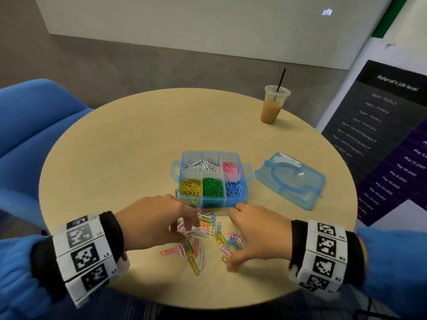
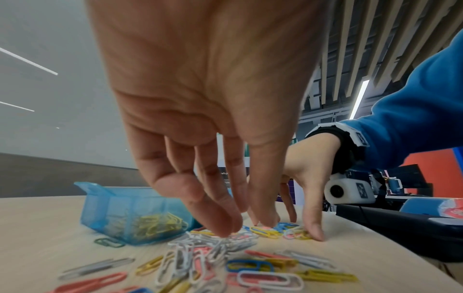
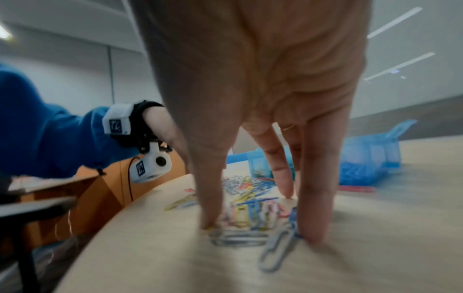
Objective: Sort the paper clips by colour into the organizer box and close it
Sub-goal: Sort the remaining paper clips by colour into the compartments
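The blue organizer box [image 1: 245, 181] stands open mid-table, its compartments holding white, pink, yellow, green and blue paper clips. Its lid [image 1: 291, 179] lies to the right. In front of the box lies a mixed pile of loose clips [image 1: 208, 224], with more scattered nearer me [image 1: 194, 257]. My left hand [image 1: 184, 227] points its straight fingers down onto the white clips [image 2: 215, 240] in the pile. My right hand [image 1: 235, 241] is spread, thumb and fingertips [image 3: 310, 236] pressed on the table around a smaller cluster [image 3: 250, 214]. Neither hand holds a clip.
An iced drink cup [image 1: 273, 105] with a straw stands at the far right of the round wooden table [image 1: 104, 139]. A blue chair [image 1: 34, 125] is at the left. A dark poster board [image 1: 381, 139] stands at the right. One green clip [image 2: 109, 242] lies by the box's corner.
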`<state>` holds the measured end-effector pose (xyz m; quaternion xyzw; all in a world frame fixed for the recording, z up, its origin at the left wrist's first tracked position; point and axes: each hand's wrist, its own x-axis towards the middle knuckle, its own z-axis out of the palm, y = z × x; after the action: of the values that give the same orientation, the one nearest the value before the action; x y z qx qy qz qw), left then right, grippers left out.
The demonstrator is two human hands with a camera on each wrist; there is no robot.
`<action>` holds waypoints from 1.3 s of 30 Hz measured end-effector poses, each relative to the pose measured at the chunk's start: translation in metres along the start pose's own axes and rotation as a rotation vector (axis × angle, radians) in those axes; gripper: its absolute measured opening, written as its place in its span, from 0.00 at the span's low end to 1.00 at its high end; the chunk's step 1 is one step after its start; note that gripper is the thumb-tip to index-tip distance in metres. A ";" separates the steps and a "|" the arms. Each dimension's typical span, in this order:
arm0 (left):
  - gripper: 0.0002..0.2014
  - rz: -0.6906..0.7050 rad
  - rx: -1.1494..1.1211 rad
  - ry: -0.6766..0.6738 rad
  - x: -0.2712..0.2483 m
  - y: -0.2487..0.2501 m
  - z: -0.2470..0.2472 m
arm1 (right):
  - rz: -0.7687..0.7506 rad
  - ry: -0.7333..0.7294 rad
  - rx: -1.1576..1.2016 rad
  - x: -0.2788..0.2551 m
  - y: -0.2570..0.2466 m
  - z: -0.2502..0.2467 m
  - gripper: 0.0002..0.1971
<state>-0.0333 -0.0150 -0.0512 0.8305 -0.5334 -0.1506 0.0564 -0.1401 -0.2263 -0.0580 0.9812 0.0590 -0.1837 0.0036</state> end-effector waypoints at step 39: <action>0.25 -0.383 -2.681 0.228 0.048 0.066 0.011 | -0.251 0.421 0.632 0.018 0.005 -0.057 0.06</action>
<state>-0.0754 -0.0858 -0.0535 0.2060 0.1522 -0.4858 0.8357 -0.1027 -0.2279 -0.0116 0.9354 0.1184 0.0133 -0.3329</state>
